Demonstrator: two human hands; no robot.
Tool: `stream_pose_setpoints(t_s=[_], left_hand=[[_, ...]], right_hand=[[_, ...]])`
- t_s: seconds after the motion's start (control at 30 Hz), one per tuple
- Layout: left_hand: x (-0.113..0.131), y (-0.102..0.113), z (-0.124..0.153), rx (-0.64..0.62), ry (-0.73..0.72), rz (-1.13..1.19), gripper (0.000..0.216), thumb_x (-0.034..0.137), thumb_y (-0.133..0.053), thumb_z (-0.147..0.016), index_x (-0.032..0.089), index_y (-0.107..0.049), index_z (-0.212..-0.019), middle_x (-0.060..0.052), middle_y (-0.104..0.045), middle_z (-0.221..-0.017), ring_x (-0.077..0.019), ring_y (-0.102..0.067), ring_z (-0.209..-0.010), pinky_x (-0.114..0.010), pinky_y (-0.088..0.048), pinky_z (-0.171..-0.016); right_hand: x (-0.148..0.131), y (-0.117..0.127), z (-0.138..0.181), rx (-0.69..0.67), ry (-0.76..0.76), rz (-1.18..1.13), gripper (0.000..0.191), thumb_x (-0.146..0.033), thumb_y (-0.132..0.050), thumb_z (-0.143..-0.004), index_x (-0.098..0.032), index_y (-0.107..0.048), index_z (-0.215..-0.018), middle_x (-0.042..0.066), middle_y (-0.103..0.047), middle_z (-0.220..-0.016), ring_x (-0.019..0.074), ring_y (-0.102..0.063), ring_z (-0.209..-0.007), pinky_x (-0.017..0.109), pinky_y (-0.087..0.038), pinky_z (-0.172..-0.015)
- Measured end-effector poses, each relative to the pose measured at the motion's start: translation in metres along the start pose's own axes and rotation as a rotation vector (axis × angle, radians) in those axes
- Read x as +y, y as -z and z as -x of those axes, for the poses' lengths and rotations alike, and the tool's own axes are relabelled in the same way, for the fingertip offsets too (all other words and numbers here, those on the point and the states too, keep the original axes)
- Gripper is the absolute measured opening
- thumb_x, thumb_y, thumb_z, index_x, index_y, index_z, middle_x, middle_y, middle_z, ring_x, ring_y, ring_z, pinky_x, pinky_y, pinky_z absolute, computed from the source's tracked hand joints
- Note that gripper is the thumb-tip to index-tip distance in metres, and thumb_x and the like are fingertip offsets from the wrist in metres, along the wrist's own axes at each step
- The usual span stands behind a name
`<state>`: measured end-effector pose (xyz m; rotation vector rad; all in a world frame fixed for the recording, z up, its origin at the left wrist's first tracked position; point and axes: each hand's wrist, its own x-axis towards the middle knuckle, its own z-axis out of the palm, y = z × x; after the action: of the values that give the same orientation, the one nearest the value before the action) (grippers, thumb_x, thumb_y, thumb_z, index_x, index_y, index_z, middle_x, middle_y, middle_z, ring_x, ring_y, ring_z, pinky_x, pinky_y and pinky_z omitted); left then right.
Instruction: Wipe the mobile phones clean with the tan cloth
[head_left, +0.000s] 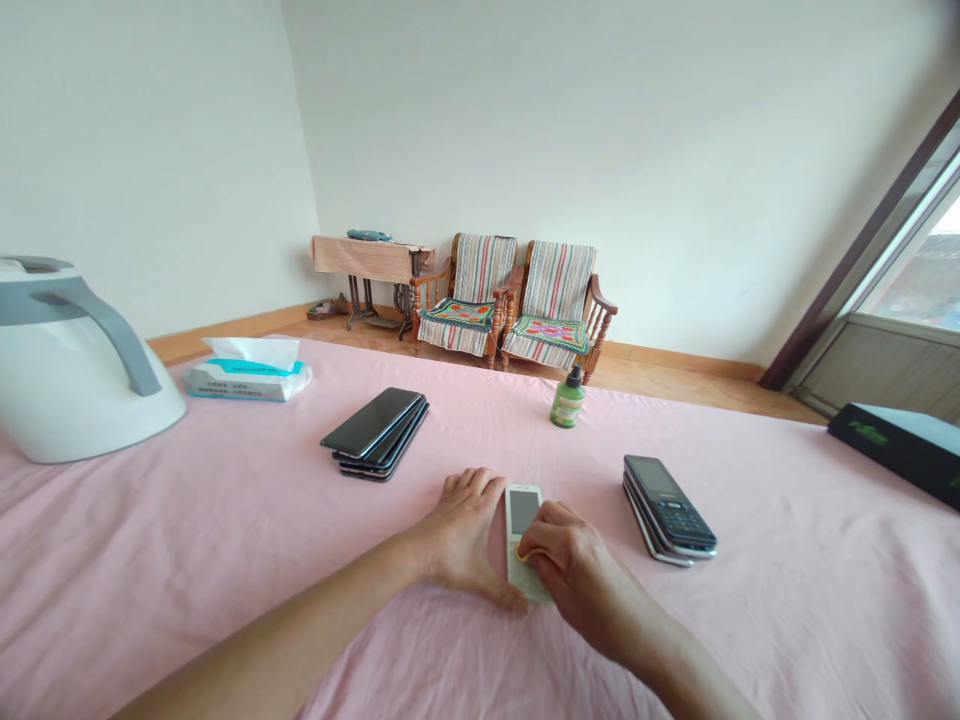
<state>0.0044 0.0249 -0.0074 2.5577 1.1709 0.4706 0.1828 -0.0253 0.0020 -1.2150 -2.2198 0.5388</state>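
A white keypad phone [523, 512] lies flat on the pink cloth in front of me. My left hand [461, 535] rests flat beside its left edge, fingers together and stretched, thumb against the phone's lower side. My right hand [566, 562] is closed over the phone's lower half, its fingertips pinched on a small pale thing that I cannot name and pressed to the keypad. A stack of dark keypad phones [667, 508] lies to the right. A stack of dark smartphones [377, 432] lies to the left.
A small green bottle [568, 398] stands behind the phones. A tissue pack [247, 372] and a white kettle [71, 362] sit at the left. A dark box [900, 445] lies at the right edge. Two wooden chairs [517, 305] stand by the far wall.
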Motion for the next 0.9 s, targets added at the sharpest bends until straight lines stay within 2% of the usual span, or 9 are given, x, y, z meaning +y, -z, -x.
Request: stream_pose_setpoints(t_s=[0.2, 0.37, 0.53, 0.63, 0.77, 0.9], left_hand=[[-0.001, -0.001, 0.000, -0.007, 0.007, -0.008, 0.090, 0.061, -0.079, -0.037, 0.027, -0.045, -0.112, -0.006, -0.047, -0.109, -0.0321, -0.047, -0.100, -0.045, -0.037, -0.088], [0.000, 0.001, 0.000, -0.014, 0.011, -0.008, 0.091, 0.060, -0.080, -0.034, 0.028, -0.046, -0.112, -0.005, -0.048, -0.109, -0.0321, -0.047, -0.102, -0.043, -0.038, -0.089], [-0.003, 0.004, 0.000, -0.041, -0.016, 0.005, 0.095, 0.064, -0.079, -0.035, 0.027, -0.045, -0.116, -0.007, -0.047, -0.113, -0.0333, -0.045, -0.104, -0.048, -0.036, -0.091], [-0.005, 0.005, 0.001, -0.046, -0.034, 0.017, 0.102, 0.064, -0.079, -0.034, 0.025, -0.041, -0.120, -0.008, -0.047, -0.115, -0.0334, -0.045, -0.106, -0.048, -0.036, -0.093], [-0.006, 0.004, 0.001, -0.026, -0.050, 0.009, 0.102, 0.062, -0.079, -0.034, 0.023, -0.041, -0.120, -0.009, -0.047, -0.117, -0.0333, -0.044, -0.108, -0.048, -0.034, -0.096], [-0.007, 0.000, 0.000, -0.011, -0.046, -0.010, 0.096, 0.059, -0.080, -0.034, 0.026, -0.044, -0.116, -0.007, -0.048, -0.114, -0.0329, -0.046, -0.105, -0.046, -0.037, -0.092]], right_hand=[[0.000, -0.001, 0.001, 0.057, -0.013, -0.020, 0.027, 0.005, -0.046, -0.075, -0.017, -0.063, -0.077, 0.004, -0.057, -0.086, 0.0156, -0.052, -0.081, 0.024, -0.039, -0.070], [0.000, 0.004, 0.003, -0.020, -0.018, -0.096, 0.028, 0.007, -0.047, -0.070, -0.017, -0.062, -0.070, 0.002, -0.057, -0.080, 0.0129, -0.054, -0.076, 0.022, -0.040, -0.068], [0.006, -0.003, -0.001, 0.104, -0.013, -0.125, 0.025, 0.004, -0.049, -0.076, -0.017, -0.063, -0.080, 0.003, -0.057, -0.086, 0.0132, -0.055, -0.079, 0.022, -0.040, -0.070], [0.010, -0.011, -0.005, 0.110, 0.011, -0.115, 0.023, 0.002, -0.049, -0.079, -0.017, -0.063, -0.081, 0.003, -0.057, -0.085, 0.0143, -0.055, -0.080, 0.024, -0.041, -0.070], [0.009, -0.013, -0.006, 0.087, 0.049, -0.086, 0.026, 0.002, -0.048, -0.081, -0.017, -0.065, -0.084, 0.005, -0.057, -0.087, 0.0160, -0.053, -0.085, 0.026, -0.041, -0.073], [-0.001, -0.007, 0.000, 0.001, 0.078, -0.086, 0.029, 0.004, -0.047, -0.080, -0.019, -0.065, -0.079, 0.003, -0.056, -0.085, 0.0148, -0.052, -0.084, 0.024, -0.040, -0.071]])
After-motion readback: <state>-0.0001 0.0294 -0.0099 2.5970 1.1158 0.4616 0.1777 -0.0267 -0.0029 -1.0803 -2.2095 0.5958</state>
